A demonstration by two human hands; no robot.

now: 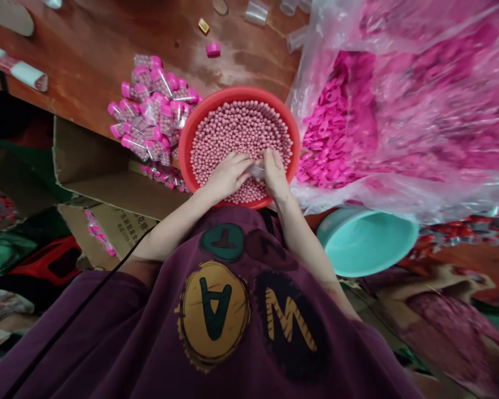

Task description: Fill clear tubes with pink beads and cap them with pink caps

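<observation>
A red plastic basin [233, 93] holds a dense layer of small pink beads [241, 133]. My left hand [228, 176] and my right hand [274, 174] meet over the beads, near the basin's front rim. Between their fingers sits a small clear plastic tube [256, 170], partly hidden by them. Left of the basin lies a heap of clear tubes with bright pink caps [149, 105], filled with pink beads. To the right, a clear plastic bag [399, 194] holds many bright pink plastic pieces [328, 133].
The basin stands on a worn wooden table [108, 55] with a loose pink cap [213, 49] and several clear tubes [256, 12] at its far side. A teal basin [363, 241] sits low on the right. An open cardboard box [103, 177] lies at lower left.
</observation>
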